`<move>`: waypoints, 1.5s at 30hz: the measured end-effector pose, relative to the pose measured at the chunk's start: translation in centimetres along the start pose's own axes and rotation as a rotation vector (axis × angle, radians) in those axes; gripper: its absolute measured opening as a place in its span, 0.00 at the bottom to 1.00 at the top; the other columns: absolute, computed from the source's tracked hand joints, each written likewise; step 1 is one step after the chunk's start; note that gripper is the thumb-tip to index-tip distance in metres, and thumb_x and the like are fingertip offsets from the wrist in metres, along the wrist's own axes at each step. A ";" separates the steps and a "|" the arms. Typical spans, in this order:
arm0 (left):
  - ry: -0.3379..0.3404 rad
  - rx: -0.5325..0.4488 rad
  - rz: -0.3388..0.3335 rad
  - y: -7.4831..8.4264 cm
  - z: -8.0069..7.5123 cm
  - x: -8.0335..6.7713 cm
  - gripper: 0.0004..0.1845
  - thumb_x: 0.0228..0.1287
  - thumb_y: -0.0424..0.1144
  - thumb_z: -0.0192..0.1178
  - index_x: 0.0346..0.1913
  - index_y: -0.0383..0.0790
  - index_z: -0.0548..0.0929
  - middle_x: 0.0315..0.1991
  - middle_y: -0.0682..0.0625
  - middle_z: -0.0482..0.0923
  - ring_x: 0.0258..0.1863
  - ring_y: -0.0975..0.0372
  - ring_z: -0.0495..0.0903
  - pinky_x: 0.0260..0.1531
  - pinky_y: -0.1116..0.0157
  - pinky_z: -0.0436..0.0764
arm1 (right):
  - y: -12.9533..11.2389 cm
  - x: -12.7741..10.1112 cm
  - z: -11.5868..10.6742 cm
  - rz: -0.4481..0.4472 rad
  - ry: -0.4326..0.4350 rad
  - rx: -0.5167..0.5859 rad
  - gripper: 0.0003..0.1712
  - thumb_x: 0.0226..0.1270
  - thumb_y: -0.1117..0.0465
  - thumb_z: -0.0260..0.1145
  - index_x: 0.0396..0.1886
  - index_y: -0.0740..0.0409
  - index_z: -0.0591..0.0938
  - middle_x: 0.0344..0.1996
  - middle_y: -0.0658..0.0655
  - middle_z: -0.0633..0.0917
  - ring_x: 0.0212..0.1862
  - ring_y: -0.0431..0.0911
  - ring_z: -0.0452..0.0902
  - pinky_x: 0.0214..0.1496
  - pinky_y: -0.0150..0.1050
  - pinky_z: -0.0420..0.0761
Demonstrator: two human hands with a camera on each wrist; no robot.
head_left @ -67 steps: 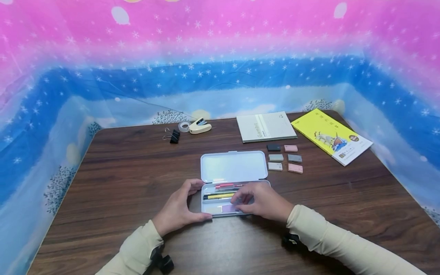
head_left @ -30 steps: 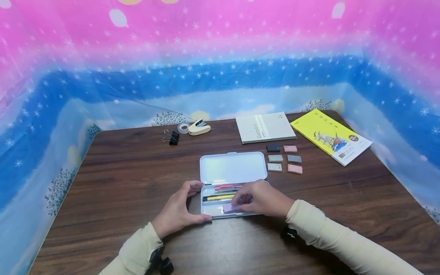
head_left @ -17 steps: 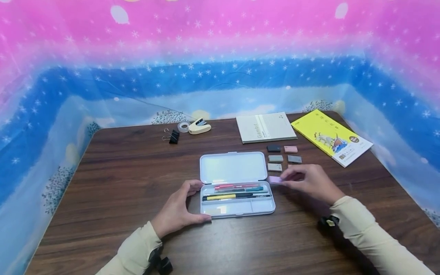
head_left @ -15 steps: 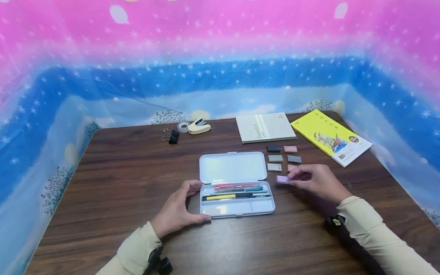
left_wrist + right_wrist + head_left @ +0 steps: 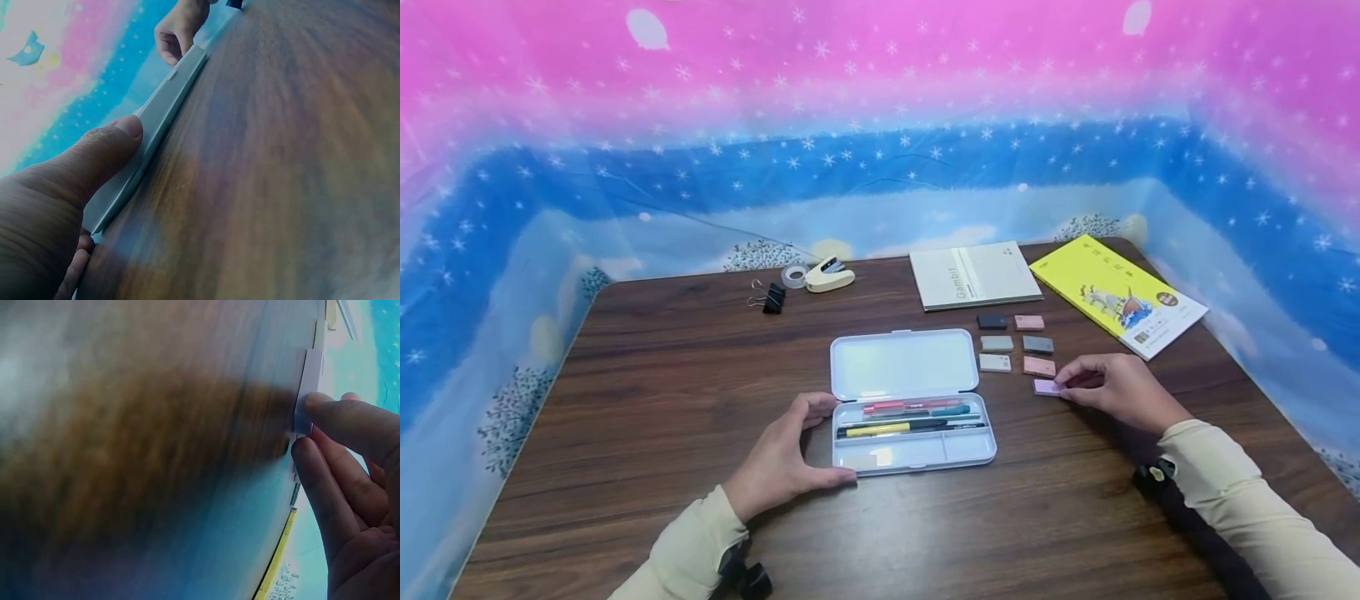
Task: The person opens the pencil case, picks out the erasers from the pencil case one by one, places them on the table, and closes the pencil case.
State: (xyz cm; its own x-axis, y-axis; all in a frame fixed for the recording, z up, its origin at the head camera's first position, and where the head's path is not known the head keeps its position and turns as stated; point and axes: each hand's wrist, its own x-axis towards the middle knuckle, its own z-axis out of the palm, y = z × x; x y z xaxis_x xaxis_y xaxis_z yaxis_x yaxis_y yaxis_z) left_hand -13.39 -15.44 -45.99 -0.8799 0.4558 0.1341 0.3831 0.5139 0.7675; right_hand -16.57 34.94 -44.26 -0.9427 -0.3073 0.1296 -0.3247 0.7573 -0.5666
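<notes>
Open white pencil case (image 5: 912,433) at the middle of the dark wooden table (image 5: 662,400), lid folded back on the far side, pens and pencils (image 5: 910,417) lined up in the tray's far compartment. Left hand (image 5: 782,458) curled round the case's left end, thumb on the near edge, fingers on the far corner; same grip in the left wrist view, thumb (image 5: 119,140) pressed flat against the case's rim (image 5: 162,106). Right hand (image 5: 1112,387) well right of the case, fingertips pinching a small lilac eraser (image 5: 1046,387) that lies flat on the table. In the right wrist view, two fingertips (image 5: 325,406) on the eraser's edge (image 5: 306,387), much of that picture blurred. Lilac eraser just on the near side of a two-column cluster of six small erasers (image 5: 1017,342), grey, dark and pink, right of the case lid. Beyond the cluster, a grey notebook (image 5: 973,275) and, further right of the case, a yellow booklet (image 5: 1116,293). Far left of the case, near the table's back edge, a black binder clip (image 5: 770,297), a roll of clear tape (image 5: 793,276) and a cream stapler (image 5: 829,275). Pink and blue starry cloth (image 5: 880,125) around the table.
</notes>
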 end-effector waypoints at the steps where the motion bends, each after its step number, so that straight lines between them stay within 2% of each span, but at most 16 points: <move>1: 0.002 0.001 0.000 0.0 0.0 0.0 0.52 0.45 0.49 0.88 0.71 0.44 0.67 0.69 0.45 0.76 0.70 0.54 0.75 0.73 0.53 0.74 | 0.0 0.0 0.0 0.001 0.001 0.001 0.10 0.65 0.67 0.78 0.39 0.47 0.91 0.36 0.43 0.91 0.40 0.36 0.86 0.40 0.26 0.85; 13: -0.013 -0.005 -0.027 0.1 -0.2 -0.2 0.52 0.46 0.50 0.87 0.71 0.44 0.66 0.69 0.44 0.75 0.70 0.53 0.75 0.73 0.54 0.74 | -0.5 -0.1 0.1 0.030 0.013 0.016 0.09 0.66 0.65 0.78 0.43 0.48 0.92 0.40 0.47 0.91 0.41 0.37 0.86 0.41 0.27 0.86; 16: -0.021 -0.012 -0.037 0.2 -0.2 -0.2 0.53 0.46 0.50 0.87 0.72 0.44 0.66 0.69 0.44 0.75 0.70 0.53 0.74 0.73 0.53 0.74 | -1.9 -0.1 0.4 0.007 0.057 0.025 0.09 0.65 0.65 0.79 0.43 0.50 0.92 0.40 0.48 0.92 0.40 0.37 0.86 0.41 0.27 0.86; 20: -0.022 -0.013 -0.039 0.2 -0.3 -0.3 0.53 0.46 0.51 0.87 0.72 0.44 0.66 0.69 0.44 0.75 0.70 0.53 0.74 0.73 0.53 0.74 | -5.6 0.5 1.5 -0.057 0.072 0.081 0.10 0.64 0.67 0.79 0.43 0.52 0.92 0.39 0.47 0.91 0.40 0.38 0.86 0.43 0.29 0.87; 23: -0.017 -0.009 -0.031 0.2 -0.3 -0.3 0.52 0.46 0.50 0.87 0.71 0.44 0.66 0.69 0.44 0.75 0.70 0.53 0.75 0.73 0.53 0.74 | -9.0 1.2 2.6 -0.097 0.017 0.165 0.12 0.65 0.69 0.78 0.44 0.50 0.92 0.41 0.45 0.91 0.42 0.39 0.86 0.45 0.32 0.89; 28: -0.010 -0.009 -0.024 0.2 -0.3 -0.2 0.52 0.46 0.49 0.87 0.71 0.43 0.67 0.69 0.44 0.76 0.69 0.53 0.75 0.72 0.54 0.74 | -14.4 2.6 5.6 -0.177 -0.124 0.311 0.11 0.67 0.69 0.76 0.46 0.53 0.92 0.43 0.46 0.91 0.43 0.40 0.87 0.48 0.35 0.90; 32: -0.003 -0.012 -0.010 0.1 -0.2 -0.2 0.52 0.46 0.49 0.87 0.71 0.42 0.66 0.68 0.44 0.76 0.69 0.53 0.75 0.72 0.54 0.75 | -17.3 3.7 8.7 -0.250 -0.227 0.322 0.09 0.68 0.68 0.75 0.45 0.53 0.92 0.42 0.44 0.91 0.43 0.36 0.86 0.49 0.34 0.89; 38: 0.004 -0.010 -0.001 0.0 -0.2 -0.1 0.52 0.46 0.48 0.88 0.70 0.42 0.67 0.67 0.44 0.76 0.68 0.54 0.76 0.72 0.54 0.75 | -19.7 4.9 11.6 -0.300 -0.326 0.262 0.09 0.70 0.68 0.74 0.43 0.49 0.93 0.40 0.41 0.91 0.41 0.32 0.83 0.47 0.32 0.87; 45: 0.003 -0.013 0.014 0.2 -0.2 -0.1 0.51 0.46 0.45 0.88 0.70 0.41 0.67 0.67 0.44 0.76 0.67 0.54 0.76 0.71 0.55 0.76 | -20.1 5.6 12.7 -0.369 -0.374 0.176 0.08 0.73 0.66 0.72 0.44 0.49 0.92 0.43 0.41 0.91 0.45 0.30 0.83 0.52 0.31 0.86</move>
State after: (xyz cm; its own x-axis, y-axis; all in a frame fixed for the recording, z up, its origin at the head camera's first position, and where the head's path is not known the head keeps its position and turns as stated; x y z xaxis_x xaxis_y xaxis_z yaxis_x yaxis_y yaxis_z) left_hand -13.26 -15.59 -45.70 -0.8753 0.4609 0.1465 0.3917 0.4979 0.7738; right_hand -14.33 10.68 -42.44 -0.6668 -0.7423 0.0658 -0.5810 0.4626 -0.6697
